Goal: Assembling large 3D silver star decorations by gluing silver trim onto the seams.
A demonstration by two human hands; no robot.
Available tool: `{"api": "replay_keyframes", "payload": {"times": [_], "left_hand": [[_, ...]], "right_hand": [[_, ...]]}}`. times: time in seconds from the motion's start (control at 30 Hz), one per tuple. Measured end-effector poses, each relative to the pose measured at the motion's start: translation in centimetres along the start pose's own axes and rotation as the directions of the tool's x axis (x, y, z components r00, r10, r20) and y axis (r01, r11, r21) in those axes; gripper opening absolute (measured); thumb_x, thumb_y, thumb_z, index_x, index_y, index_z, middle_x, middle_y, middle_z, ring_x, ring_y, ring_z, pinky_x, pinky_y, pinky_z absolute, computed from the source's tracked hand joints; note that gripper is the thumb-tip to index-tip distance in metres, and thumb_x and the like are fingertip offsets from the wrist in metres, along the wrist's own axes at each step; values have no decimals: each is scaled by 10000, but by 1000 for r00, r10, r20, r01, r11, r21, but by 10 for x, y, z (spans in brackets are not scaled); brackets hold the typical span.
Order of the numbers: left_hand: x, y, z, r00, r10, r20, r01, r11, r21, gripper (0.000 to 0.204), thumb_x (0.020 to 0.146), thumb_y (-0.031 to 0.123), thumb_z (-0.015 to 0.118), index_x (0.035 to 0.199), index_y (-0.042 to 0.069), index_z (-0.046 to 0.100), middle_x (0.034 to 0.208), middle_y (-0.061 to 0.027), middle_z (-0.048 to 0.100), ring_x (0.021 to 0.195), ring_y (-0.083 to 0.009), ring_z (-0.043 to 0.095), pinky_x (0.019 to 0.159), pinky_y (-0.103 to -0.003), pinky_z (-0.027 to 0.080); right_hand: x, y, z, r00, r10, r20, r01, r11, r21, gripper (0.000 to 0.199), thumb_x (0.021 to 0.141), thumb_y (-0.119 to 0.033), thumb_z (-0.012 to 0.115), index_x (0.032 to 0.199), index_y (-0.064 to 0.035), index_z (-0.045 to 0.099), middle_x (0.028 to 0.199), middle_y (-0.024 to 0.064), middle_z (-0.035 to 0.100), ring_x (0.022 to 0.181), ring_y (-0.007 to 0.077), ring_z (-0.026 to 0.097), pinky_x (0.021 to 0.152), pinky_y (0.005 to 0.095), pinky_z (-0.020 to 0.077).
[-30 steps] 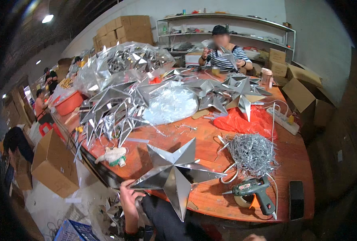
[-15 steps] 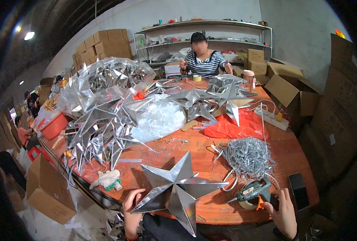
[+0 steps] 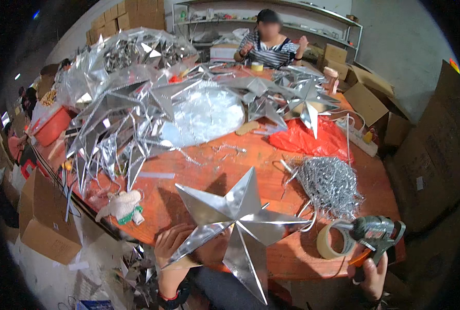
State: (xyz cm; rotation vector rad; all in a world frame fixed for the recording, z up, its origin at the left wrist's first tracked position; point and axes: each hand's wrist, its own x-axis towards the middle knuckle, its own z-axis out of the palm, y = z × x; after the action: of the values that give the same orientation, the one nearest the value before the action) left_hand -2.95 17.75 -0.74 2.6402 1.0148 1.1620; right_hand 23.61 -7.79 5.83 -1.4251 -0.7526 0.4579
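Note:
A big silver five-pointed star (image 3: 230, 214) of folded shiny sheet stands tilted at the table's near edge. My left hand (image 3: 174, 249) grips it by its lower left point, with part of the fingers hidden behind it. On the right, my right hand (image 3: 373, 278) is wrapped round the handle of a dark green hot glue gun (image 3: 373, 229) with an orange trigger. The gun's nozzle points left, over the rim of a roll of tape (image 3: 323, 243). Beyond the roll lies a heap of silver tinsel garland (image 3: 329, 187).
Several silver stars (image 3: 98, 126) and clear plastic bags (image 3: 204, 113) cover the far left. A red plastic bag (image 3: 312, 138) and a power strip (image 3: 362, 139) lie at right. A glove (image 3: 122, 205) rests near the left edge. Across the table sits a person (image 3: 269, 44).
My right hand has taken hold of the glue gun and lifted it off the tape roll. The star stays in my left hand, slightly turned. The whole view has shifted.

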Motion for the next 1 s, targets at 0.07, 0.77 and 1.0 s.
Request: {"api": "replay_keyframes", "payload": {"times": [0.07,0.77,1.0], "left_hand": [[-1,3,0,1000,-12,11,12,1000,-6,364,636,252,661,953,86,593,997,-35,603,980,-228,564,811,-364,410],[-22,-6,8,994,-107,16,108,993,-56,234,777,265,572,955,122,624,1069,1,620,1064,-187,538,905,-339,322],[-19,-4,10,993,-118,-1,117,991,-63,223,775,247,571,949,118,625,1058,1,625,1054,-187,544,900,-341,322]], "right_hand": [[-8,11,6,995,-10,102,8,1000,14,465,818,-221,570,1149,33,364,912,157,551,619,180,546,527,286,450],[11,32,78,926,-80,369,168,962,-214,435,898,-131,465,1243,-53,212,990,229,546,449,147,480,405,246,379],[18,29,78,921,-72,383,189,942,-276,386,909,-141,451,1213,-44,235,940,206,541,447,137,471,404,239,374]]}}
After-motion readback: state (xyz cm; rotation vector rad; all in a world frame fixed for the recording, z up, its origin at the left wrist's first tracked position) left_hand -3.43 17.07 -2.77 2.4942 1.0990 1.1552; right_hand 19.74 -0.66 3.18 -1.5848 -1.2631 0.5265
